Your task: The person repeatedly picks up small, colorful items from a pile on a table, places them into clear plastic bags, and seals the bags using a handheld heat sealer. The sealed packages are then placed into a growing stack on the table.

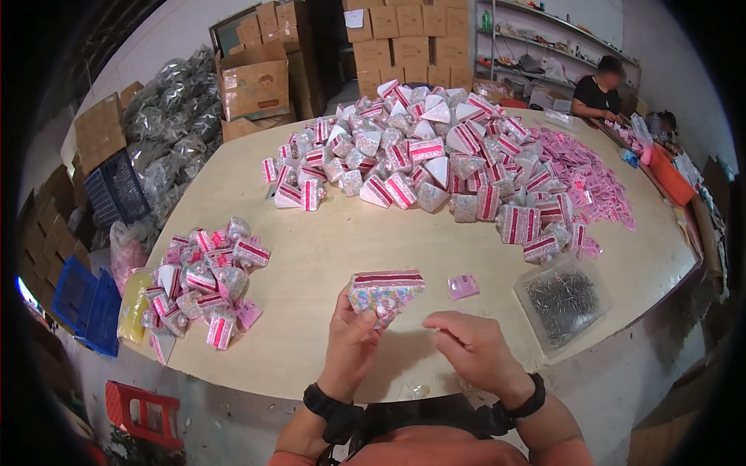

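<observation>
My left hand (346,342) grips a toy cake slice (387,295) with dark red and pink layers and a sprinkle-covered side, held above the table's near edge. Just right of it, my right hand (475,351) is closed, thumb and forefinger pinched and pointing toward the slice. Whatever lies between those fingertips is too small to name. Beyond the right hand a small pink card (463,286) lies flat on the table. To the right stands a clear plastic tray (537,339) with many thin metal pins (561,303) in it.
A big heap of cake slices (404,147) covers the table's (326,241) far side, beside a pile of pink cards (594,179). A smaller heap (203,283) lies left. A person (597,93) sits at far right; blue crates (85,299) and a red stool (144,415) stand left.
</observation>
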Available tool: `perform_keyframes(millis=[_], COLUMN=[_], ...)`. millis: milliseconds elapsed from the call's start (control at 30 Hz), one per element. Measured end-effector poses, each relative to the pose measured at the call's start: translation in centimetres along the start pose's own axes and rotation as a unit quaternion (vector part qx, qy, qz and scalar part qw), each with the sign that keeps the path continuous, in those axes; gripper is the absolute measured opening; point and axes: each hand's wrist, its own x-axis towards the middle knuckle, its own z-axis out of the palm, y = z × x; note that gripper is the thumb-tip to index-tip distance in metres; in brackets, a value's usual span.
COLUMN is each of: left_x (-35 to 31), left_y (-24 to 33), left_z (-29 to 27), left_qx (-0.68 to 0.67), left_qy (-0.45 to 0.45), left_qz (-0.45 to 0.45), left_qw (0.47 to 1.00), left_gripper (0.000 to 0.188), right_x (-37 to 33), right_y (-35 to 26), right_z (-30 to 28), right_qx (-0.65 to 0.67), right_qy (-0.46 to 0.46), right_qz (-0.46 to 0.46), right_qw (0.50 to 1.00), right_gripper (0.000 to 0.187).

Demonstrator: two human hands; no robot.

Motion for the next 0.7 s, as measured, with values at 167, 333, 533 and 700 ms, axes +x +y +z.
perform_keyframes(millis=[167, 333, 533, 700], left_x=[-1.7, -3.1, -3.9, -4.3], left_y=[0.8, 0.9, 0.9, 1.1], left_z=[0.9, 1.1, 1.5, 1.8], left_qx=[-0.018, -0.062, -0.088, -0.078], left_qy=[0.009, 0.008, -0.009, -0.002], left_qz=[0.019, -0.023, -0.02, -0.004], left_qw=[1.0, 0.998, 0.996, 0.997], left_gripper=[0.059, 0.058, 0.058, 0.058], right_x=[0.2, 0.2, 0.1, -0.1], right_y=[-1.7, -2.4, -2.8, -3.1], right_z=[1.6, 2.4, 2.6, 2.6], right_qx=[-0.044, -0.054, -0.094, -0.114], right_qy=[0.033, 0.0, 0.038, 0.048], right_qz=[-0.068, -0.075, -0.129, -0.14], right_qw=[0.996, 0.996, 0.986, 0.982], right_gripper=[0.018, 0.019, 0.015, 0.015])
